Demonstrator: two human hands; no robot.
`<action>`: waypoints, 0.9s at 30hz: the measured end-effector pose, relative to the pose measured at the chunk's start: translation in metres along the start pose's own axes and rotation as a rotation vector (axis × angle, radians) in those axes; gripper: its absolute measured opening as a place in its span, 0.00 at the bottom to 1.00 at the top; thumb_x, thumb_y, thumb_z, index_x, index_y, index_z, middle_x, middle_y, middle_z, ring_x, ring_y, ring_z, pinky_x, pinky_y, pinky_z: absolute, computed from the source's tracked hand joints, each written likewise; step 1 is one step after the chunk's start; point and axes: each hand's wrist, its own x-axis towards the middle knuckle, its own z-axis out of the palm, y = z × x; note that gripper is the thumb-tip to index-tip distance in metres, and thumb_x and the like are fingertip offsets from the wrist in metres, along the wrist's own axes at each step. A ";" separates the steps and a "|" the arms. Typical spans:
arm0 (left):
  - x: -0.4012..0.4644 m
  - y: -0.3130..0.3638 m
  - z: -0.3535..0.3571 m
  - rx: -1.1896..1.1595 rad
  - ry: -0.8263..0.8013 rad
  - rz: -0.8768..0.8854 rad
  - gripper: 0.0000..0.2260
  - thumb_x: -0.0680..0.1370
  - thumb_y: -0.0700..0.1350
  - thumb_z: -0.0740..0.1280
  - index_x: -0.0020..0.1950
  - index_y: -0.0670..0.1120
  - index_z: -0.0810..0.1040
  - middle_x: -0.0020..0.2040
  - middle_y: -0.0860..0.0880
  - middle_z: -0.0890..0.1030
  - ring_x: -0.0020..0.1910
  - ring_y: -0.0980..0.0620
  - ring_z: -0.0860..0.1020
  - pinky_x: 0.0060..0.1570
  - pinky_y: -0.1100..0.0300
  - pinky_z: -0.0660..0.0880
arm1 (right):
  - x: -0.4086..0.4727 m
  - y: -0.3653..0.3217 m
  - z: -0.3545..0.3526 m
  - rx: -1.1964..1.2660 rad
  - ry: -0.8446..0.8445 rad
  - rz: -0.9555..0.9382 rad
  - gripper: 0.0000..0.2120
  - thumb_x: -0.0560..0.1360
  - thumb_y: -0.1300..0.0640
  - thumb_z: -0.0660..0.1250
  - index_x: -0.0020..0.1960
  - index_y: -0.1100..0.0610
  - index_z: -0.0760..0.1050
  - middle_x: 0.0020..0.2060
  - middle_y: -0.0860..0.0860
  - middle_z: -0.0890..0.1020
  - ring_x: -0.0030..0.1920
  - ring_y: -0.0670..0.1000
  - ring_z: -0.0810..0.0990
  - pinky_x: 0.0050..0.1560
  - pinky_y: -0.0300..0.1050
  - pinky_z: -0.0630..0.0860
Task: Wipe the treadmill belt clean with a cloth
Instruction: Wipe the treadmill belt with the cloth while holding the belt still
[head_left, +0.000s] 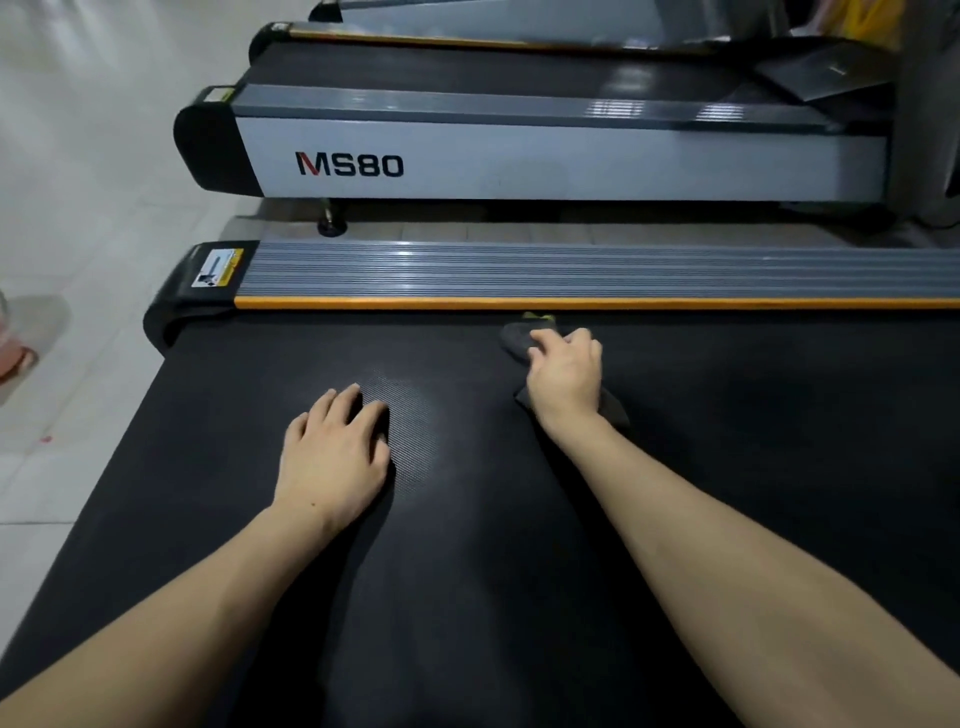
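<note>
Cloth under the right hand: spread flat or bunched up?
Bunched. The dark cloth shows as a crumpled lump past the right hand, with a corner sticking out near the wrist, on the treadmill belt.

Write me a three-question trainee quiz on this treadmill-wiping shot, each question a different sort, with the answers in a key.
1. True or false: the left hand is holding the cloth.
2. Multiple choice: where on the belt is the right hand working? A) at the near edge by the person B) close to the far orange strip C) off the belt, on the floor
3. Fill in: the lettering on the side of the neighbouring treadmill reads ____.

Key
1. False: the left hand lies flat on the belt with nothing in it; the right hand presses the dark cloth.
2. B
3. MS80
</note>
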 end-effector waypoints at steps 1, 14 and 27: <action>0.000 -0.008 -0.003 0.016 -0.002 -0.015 0.18 0.81 0.56 0.57 0.72 0.58 0.69 0.79 0.50 0.65 0.79 0.46 0.58 0.74 0.45 0.60 | -0.005 -0.023 0.010 0.044 -0.029 -0.025 0.12 0.77 0.52 0.66 0.59 0.49 0.81 0.52 0.58 0.74 0.54 0.60 0.71 0.58 0.51 0.70; 0.000 -0.044 -0.001 0.059 -0.014 0.007 0.28 0.80 0.68 0.46 0.78 0.64 0.63 0.81 0.52 0.62 0.80 0.50 0.59 0.76 0.47 0.61 | 0.019 0.019 -0.013 -0.126 0.041 -0.132 0.12 0.77 0.51 0.67 0.59 0.44 0.81 0.49 0.54 0.76 0.52 0.59 0.72 0.51 0.57 0.75; -0.003 -0.046 -0.004 0.025 -0.027 0.002 0.27 0.81 0.67 0.47 0.80 0.66 0.56 0.83 0.55 0.55 0.82 0.54 0.51 0.79 0.51 0.52 | -0.028 -0.125 0.049 0.001 -0.184 -0.402 0.14 0.78 0.53 0.64 0.63 0.45 0.78 0.52 0.55 0.71 0.53 0.58 0.69 0.53 0.52 0.72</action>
